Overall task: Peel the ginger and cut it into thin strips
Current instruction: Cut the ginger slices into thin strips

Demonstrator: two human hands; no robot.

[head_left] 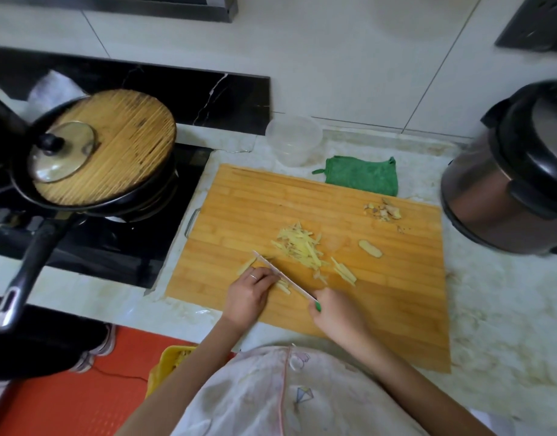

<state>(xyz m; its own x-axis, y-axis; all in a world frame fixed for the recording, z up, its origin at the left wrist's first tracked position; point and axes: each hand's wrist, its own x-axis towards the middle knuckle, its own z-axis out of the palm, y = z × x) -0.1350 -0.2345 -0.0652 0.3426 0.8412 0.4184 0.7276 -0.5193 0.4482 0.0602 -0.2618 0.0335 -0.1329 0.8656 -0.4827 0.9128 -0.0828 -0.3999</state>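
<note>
- Head view: a wooden board (239,209) lay on the pale worktop (491,294), right of a hob bearing a lidded pan (91,152).
- The left hand (250,292) sat near the board's front edge, its fingers (264,276) curled down, holding a small bunch of ginger (283,287) against the wood.
- The right hand (337,313) gripped the green handle of a knife (283,276); the blade slanted away to the left, its edge against the ginger, just beside the left fingers.
- A heap of cut strips (299,247) lay mid-board, just beyond the blade.
- One uncut slice (370,248) lay to the right of the heap, apart from it.
- Peelings (382,210) sat near the board's far right corner.
- Behind the board were a green cloth (362,176) and a clear tub (293,140); a cooker (507,171) stood at the right.
</note>
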